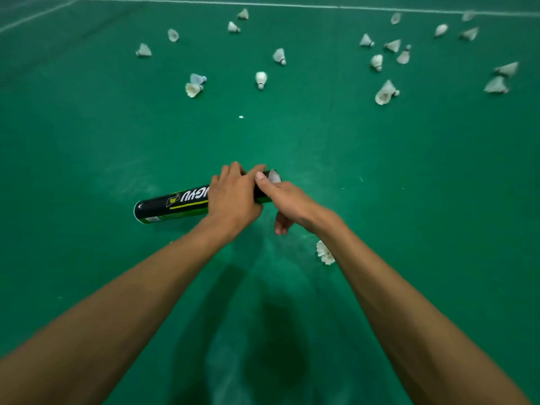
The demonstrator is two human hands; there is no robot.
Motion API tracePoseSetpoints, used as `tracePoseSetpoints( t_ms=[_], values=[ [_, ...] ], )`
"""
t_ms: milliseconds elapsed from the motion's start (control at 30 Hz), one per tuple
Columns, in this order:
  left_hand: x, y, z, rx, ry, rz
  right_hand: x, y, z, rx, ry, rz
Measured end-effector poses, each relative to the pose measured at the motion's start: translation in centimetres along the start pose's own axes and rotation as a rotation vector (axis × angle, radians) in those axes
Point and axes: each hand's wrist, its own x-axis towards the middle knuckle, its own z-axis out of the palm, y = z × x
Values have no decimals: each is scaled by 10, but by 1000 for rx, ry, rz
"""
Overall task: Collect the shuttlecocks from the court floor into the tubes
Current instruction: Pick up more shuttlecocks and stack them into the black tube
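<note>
Shuttlecocks (pixel 261 79) lie scattered over the green court floor (pixel 409 171), which has a white line (pixel 292 5) at its far edge. The left hand (pixel 233 197) grips the black tube (pixel 172 204). The right hand (pixel 287 206) has its thumb on the tube; its fingers curl underneath, and I cannot tell if they hold anything. Another shuttlecock (pixel 324 252) is half hidden by the right forearm.
</note>
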Motion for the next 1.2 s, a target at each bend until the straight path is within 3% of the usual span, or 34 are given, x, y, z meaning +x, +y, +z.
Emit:
tracePoseSetpoints(
  t_ms=[133, 233, 300, 333, 400, 500, 567, 800, 900, 1033, 1100, 1200],
  values=[
    [12, 21, 1, 38, -21, 131, 0, 16, -12, 321, 64, 79],
    [22, 25, -2, -21, -25, 124, 2, 35, -24, 571, 590, 106],
    [27, 24, -5, -81, -29, 112, -1, 58, -27, 256, 892, 253],
    [27, 23, -5, -99, -28, 120, -6, 70, -27, 10, 900, 348],
    [25, 21, -6, -114, -21, 157, -15, 100, -19, -329, 681, 486],
    [21, 23, -8, -119, -4, 205, -23, 136, -7, -539, 378, 542],
    [19, 25, -11, -123, 7, 217, -25, 156, -3, -617, 281, 508],
    [22, 15, -20, -137, 39, 198, -36, 178, -2, -627, 410, 513],
    [25, 7, -22, -133, 48, 174, -36, 171, -8, -469, 601, 451],
    [33, 1, -22, -130, 58, 149, -18, 117, -40, 34, 913, 297],
    [37, 1, -23, -132, 68, 136, -7, 77, -56, 322, 928, 162],
    [42, 1, -21, -154, 84, 124, -4, 22, -69, 446, 877, -27]
  ],
)
